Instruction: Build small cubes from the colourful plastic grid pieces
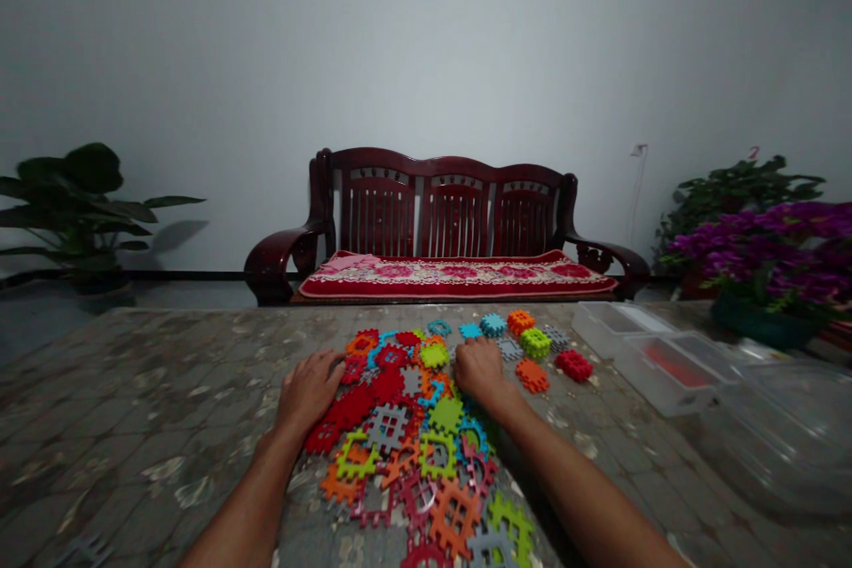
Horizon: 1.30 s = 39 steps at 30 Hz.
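Observation:
A spread of flat plastic interlocking tiles point(386, 428) in red, grey, green, orange and blue covers the middle of the table. At its left edge lies my left hand point(311, 383), fingers stretched out and touching the red tiles point(352, 408). My right hand point(480, 367) is curled closed at the pile's upper right edge, close to a light green tile point(435, 356). Whatever its fingers hold, if anything, is hidden. Just beyond it are small stacks of tiles, among them a blue stack point(493, 325), a green stack point(535, 343) and a red stack point(573, 365).
Clear plastic boxes point(672, 364) stand on the right of the patterned table point(179, 390), one with something orange-red inside. Behind them is a pot of purple flowers point(772, 257). A wooden bench point(453, 186) stands beyond the table; a leafy plant point(86, 204) is far left.

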### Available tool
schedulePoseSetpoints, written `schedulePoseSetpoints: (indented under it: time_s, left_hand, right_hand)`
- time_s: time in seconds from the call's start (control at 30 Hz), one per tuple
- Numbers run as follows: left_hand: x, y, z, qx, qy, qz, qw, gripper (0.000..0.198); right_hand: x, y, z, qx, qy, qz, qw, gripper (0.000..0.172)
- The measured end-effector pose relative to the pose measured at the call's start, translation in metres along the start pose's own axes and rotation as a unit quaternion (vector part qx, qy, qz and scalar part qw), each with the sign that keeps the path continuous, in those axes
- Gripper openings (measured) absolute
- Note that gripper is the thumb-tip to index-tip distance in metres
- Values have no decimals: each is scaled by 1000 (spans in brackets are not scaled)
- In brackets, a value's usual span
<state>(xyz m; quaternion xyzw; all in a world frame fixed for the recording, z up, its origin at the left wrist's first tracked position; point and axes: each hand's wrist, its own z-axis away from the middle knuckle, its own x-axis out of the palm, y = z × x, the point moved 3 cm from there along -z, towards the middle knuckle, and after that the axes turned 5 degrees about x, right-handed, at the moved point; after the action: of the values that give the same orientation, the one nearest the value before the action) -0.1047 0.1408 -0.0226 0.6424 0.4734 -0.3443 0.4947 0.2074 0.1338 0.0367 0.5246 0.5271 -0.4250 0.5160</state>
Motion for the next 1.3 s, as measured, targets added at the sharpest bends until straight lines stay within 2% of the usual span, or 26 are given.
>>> schedulePoseSetpoints:
  time_s: [0.2, 0.47, 0.6, 0.7, 0.77, 0.8, 0.9, 0.97, 1.0, 1.1, 1.2, 1.3]
  left_hand:
    - [1, 0, 0, 3, -7, -5, 1000, 43]
    - [0, 0, 0, 3, -11, -2, 1000, 44]
    - [-3, 2, 0, -2, -16, -7, 1000, 44]
    - [-4, 4, 0, -5, -23, -7, 1000, 45]
    - [-4, 3, 0, -5, -23, -5, 1000, 46]
    - [-3, 3, 0, -3, -21, -5, 1000, 46]
    - [-2, 2, 0, 6, -8, -3, 1000, 45]
    - [-2, 3, 0, 7, -5, -2, 1000, 46]
    - [-2, 3, 0, 5, -6, -4, 1000, 46]
    - [-5, 5, 0, 2, -16, -9, 1000, 47]
    - [-7, 7, 1, 0, -20, -12, 1000, 47]
    - [-7, 6, 0, 0, -16, -18, 1000, 46]
  right_hand:
    - [1, -3, -3, -23, -9, -4, 1000, 33]
    - [-17, 0, 11, -42, -17, 16, 999, 35]
    - [-33, 4, 23, -53, -9, 4, 999, 29]
    - [-43, 19, 30, -14, -42, -70, 997, 19]
    - [-44, 32, 34, 21, -95, -180, 979, 13]
    - [-43, 38, 36, 28, -122, -253, 959, 11]
    - [-31, 47, 41, 13, -191, -452, 871, 10]
    - [-18, 49, 42, 18, -213, -510, 833, 11]
    - [-10, 50, 42, 30, -216, -514, 830, 13]
    - [6, 54, 39, 77, -155, -480, 860, 10]
    - [9, 58, 39, 92, -77, -432, 894, 12]
    - [1, 56, 45, 62, -72, -369, 924, 20]
